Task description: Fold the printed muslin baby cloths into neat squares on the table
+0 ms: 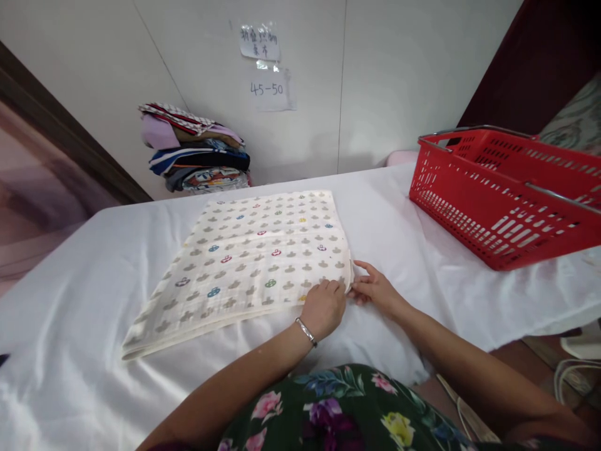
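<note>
A folded cream cloth (248, 250) with grey, red, blue, green and yellow printed motifs lies flat on the white-covered table. Its layers show along the near edge. At its near right corner, my left hand (325, 308) has its fingers curled down on the cloth; a silver bracelet circles that wrist. Close beside it, my right hand (378, 291) holds the right edge at the same corner, with its index finger partly stretched out. The fingertips of both hands are partly hidden.
A red plastic basket (469, 200) with metal handles stands on the right. Against the wall at the back left is a stack of folded fabrics (200, 150). Two paper signs (272, 91) hang on the wall. The white tablecloth (375, 207) is wrinkled near the front edge.
</note>
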A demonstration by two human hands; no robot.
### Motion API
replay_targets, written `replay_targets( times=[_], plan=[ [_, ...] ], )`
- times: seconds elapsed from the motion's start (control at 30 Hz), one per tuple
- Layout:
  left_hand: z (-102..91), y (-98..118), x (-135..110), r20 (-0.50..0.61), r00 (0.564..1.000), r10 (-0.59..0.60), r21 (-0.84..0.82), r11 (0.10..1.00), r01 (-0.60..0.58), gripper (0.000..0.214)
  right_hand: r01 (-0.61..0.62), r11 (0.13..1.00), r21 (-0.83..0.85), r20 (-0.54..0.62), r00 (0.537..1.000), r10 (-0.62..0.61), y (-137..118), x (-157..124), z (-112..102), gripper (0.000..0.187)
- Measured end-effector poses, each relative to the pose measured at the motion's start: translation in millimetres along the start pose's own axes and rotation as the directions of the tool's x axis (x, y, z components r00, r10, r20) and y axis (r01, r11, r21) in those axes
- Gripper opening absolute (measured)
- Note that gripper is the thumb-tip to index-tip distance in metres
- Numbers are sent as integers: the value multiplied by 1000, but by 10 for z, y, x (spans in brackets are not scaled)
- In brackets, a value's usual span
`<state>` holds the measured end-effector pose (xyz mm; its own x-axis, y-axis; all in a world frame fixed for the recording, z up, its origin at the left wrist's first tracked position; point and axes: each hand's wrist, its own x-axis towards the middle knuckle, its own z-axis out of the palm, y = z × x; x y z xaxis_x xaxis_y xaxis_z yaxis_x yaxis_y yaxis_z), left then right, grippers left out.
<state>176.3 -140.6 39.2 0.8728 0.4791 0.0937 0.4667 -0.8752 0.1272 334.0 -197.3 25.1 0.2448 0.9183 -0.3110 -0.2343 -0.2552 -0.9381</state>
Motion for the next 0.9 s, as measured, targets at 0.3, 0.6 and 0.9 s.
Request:
replay_targets(
  times=[0.3, 0.6, 0.9],
  plan=[
    [-6, 9, 40, 26, 998, -50, -5, 999, 50, 18, 210, 911, -354, 83, 978, -193, 95, -4, -68, 63],
    [-52, -34, 99, 61, 994, -93, -51, 994, 96, 22, 465, 318, -826, 327, 855, -402, -32, 3, -92, 26],
    [-88, -111, 29, 45, 993, -108, -47, 993, 110, 27, 496, 88, -864, 416, 802, -429, -163, 28, -99, 28]
  ],
)
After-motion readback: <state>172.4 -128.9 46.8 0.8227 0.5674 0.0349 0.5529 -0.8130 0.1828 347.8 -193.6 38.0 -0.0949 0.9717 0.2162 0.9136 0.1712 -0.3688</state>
